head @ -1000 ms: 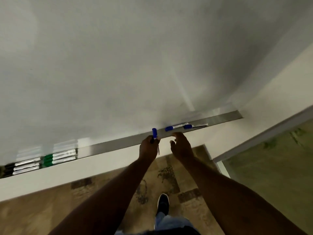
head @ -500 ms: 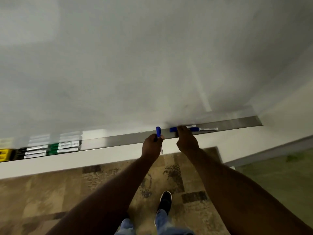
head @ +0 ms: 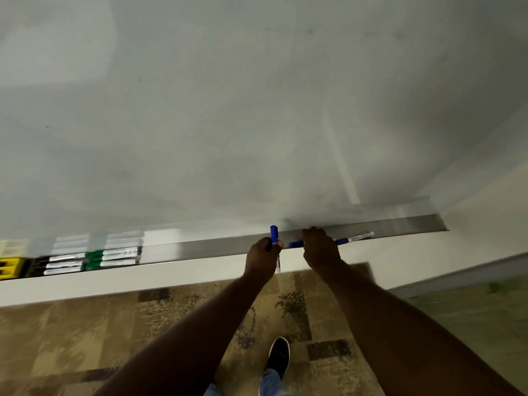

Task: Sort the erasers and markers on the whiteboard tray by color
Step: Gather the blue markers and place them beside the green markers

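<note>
On tray [head: 217, 248] | left hand [head: 263, 260] grips blue marker [head: 274, 234] | labels unreadable

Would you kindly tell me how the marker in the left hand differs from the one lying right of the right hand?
The held marker stands upright in the left hand; the tray marker lies flat on the tray, untouched. Both have blue caps.

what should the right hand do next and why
Probably close on the blue marker under the right hand and lift it: the left hand already holds one blue marker, another lies just beyond on the tray.
</note>
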The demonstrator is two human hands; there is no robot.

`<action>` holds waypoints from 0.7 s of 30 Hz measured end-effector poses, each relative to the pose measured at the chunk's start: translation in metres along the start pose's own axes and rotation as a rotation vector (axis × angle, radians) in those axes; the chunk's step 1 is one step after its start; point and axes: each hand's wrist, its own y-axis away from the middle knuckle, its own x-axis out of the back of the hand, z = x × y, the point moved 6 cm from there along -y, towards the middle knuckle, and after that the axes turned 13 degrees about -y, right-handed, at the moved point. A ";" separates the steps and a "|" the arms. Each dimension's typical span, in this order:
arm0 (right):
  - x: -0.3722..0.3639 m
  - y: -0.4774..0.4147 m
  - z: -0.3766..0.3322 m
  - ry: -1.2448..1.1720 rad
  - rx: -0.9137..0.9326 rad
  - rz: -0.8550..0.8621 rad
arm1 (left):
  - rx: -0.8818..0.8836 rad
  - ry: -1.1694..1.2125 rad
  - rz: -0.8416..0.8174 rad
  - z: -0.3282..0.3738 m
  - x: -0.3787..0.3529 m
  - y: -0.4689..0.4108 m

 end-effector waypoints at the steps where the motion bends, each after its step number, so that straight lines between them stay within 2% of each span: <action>1: 0.000 0.000 0.000 -0.048 0.012 0.021 | -0.001 0.001 0.004 0.002 -0.001 -0.002; 5: 0.012 0.012 -0.017 -0.492 0.009 0.209 | -0.040 0.011 0.015 0.006 0.003 -0.005; 11: 0.006 0.024 -0.044 -1.014 -0.074 0.254 | -0.092 0.004 0.074 0.008 0.005 -0.006; 17: 0.012 0.028 -0.044 -1.188 -0.093 0.230 | -0.146 -0.109 0.080 0.016 0.007 -0.013; 21: 0.020 0.028 -0.035 -1.154 -0.092 0.204 | -0.160 -0.146 0.105 0.022 0.002 -0.015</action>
